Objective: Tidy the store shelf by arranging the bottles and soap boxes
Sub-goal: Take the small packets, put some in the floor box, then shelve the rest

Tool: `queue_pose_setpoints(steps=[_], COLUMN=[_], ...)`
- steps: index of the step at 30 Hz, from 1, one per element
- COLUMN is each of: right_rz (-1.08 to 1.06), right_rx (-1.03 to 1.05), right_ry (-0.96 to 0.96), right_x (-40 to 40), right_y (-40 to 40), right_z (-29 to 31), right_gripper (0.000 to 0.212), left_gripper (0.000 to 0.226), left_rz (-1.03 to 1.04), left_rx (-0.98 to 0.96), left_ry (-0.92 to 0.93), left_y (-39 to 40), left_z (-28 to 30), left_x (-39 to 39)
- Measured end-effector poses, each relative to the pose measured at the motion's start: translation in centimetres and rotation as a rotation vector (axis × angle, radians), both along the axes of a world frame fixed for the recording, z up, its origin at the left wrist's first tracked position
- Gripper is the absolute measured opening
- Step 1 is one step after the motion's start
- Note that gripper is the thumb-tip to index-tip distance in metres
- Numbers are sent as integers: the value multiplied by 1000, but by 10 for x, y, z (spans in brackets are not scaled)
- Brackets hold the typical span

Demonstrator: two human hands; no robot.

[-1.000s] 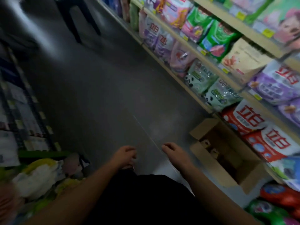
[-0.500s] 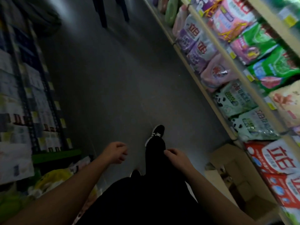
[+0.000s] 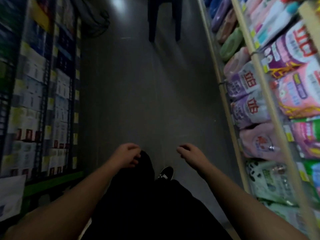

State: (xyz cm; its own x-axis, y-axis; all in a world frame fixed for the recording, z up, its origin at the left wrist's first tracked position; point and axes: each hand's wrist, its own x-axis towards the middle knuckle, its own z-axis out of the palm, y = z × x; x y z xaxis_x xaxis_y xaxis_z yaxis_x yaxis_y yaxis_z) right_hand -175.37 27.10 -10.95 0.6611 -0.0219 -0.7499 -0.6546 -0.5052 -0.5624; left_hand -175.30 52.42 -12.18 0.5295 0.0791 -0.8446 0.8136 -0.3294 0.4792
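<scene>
on right shelf [image 3: 259,94]: detergent bags [image 3: 249,108]; both hands [image 3: 127,154] empty.

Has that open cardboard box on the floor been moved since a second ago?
Cannot tell. The box is out of view now. The person has walked up the aisle, so the right shelf shows different bags; neither the left hand nor the right hand holds anything.

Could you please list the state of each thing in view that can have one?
left hand: loosely curled, holding nothing
right hand: loosely curled, holding nothing
shoe: planted on the floor, stepping forward
detergent bags: packed on the right-hand shelves
boxes: stacked in the left rack, blurred
</scene>
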Motion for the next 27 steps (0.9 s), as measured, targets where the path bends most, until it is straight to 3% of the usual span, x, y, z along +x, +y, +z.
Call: queue_pose_setpoints(steps=[7,17,27], right_rz=[-151,-552,-689], right_rx=[-18,-6,45], right_ry=[53,163,97], right_x=[126,256,433], right_y=[-37,-68,-158], right_z=[-18,-20,-39], right_gripper=[24,25,20], left_gripper=[14,7,17], left_rz=[-71,-499,-508], left_rx=[-57,-5,-40], left_ry=[31,-49,-61], left_y=[-41,-109,-216], left_z=[-27,8,15], left_x=[160,444,600])
